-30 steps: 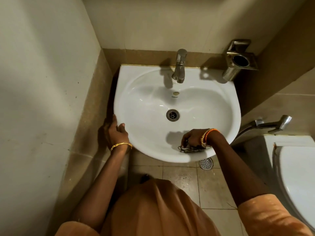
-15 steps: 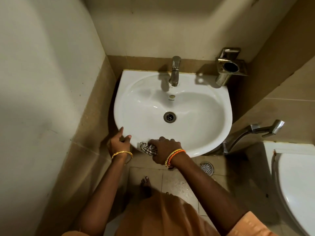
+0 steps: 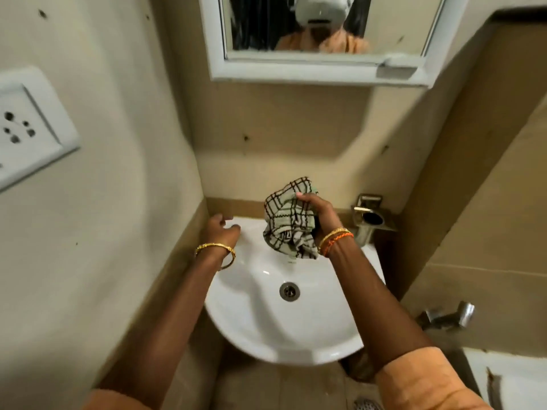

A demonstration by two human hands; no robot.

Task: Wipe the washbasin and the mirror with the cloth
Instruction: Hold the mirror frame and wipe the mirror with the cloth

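Lifting off the washbasin [image 3: 266,329] rim, the right hand [image 3: 321,216] now grips the bunched cloth [image 3: 288,224] below the mirror [image 3: 384,25], likely next.

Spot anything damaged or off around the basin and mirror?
Yes: the mirror frame looks chipped or broken at its lower right corner, and dark marks dot the wall. The washbasin looks intact.

light: I see dim, warm indoor — shadows: soft under mirror [image 3: 319,39] | glare: small on washbasin [image 3: 266,321] | edges: bowed — focus: slightly soft
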